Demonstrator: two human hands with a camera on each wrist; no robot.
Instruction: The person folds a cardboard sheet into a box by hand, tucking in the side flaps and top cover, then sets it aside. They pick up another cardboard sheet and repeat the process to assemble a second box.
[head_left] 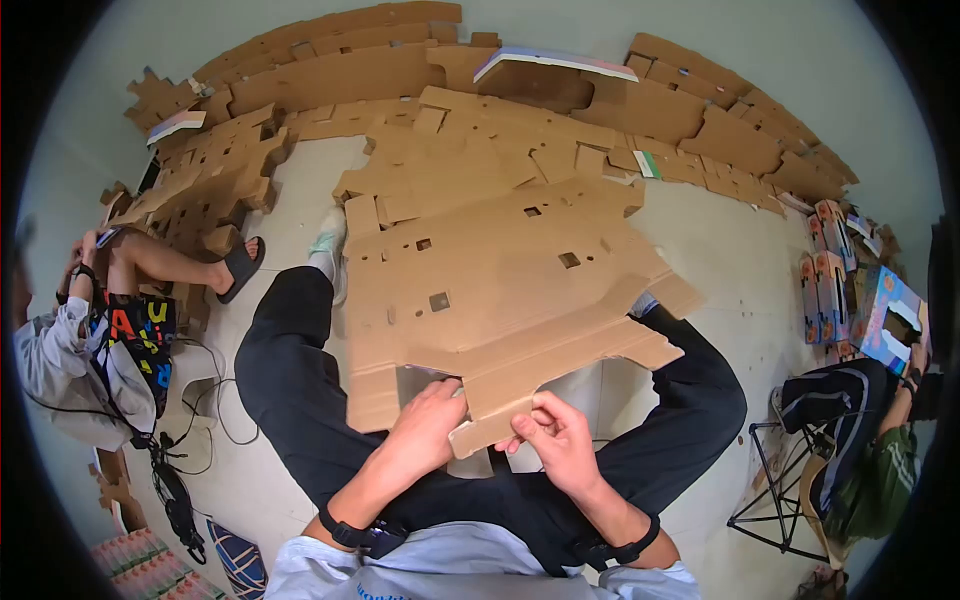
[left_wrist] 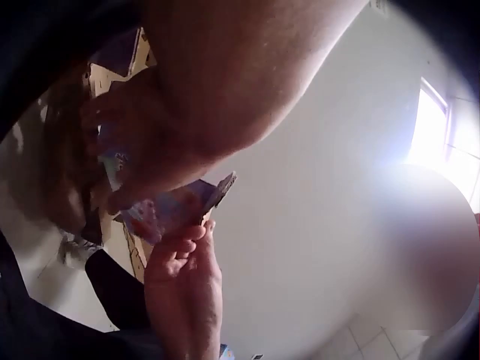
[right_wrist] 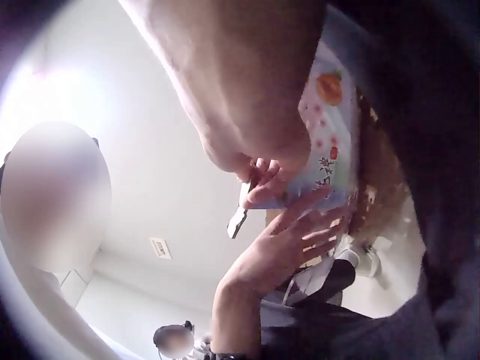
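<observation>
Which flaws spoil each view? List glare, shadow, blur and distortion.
Head view: fairly even light, cardboard sheet reasonably sharp, strong wide-angle bowing, black corners. Left wrist view: glare around the bright window at right, left hand in shadow, a smooth blurred patch below the glare. Right wrist view: glare at upper left, blurred oval below it, soft printing.

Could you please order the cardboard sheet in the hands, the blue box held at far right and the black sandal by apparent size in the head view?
Largest: cardboard sheet
Middle: blue box
Smallest: black sandal

Pale walls [head_left: 560,22], light floor [head_left: 700,260].
</observation>
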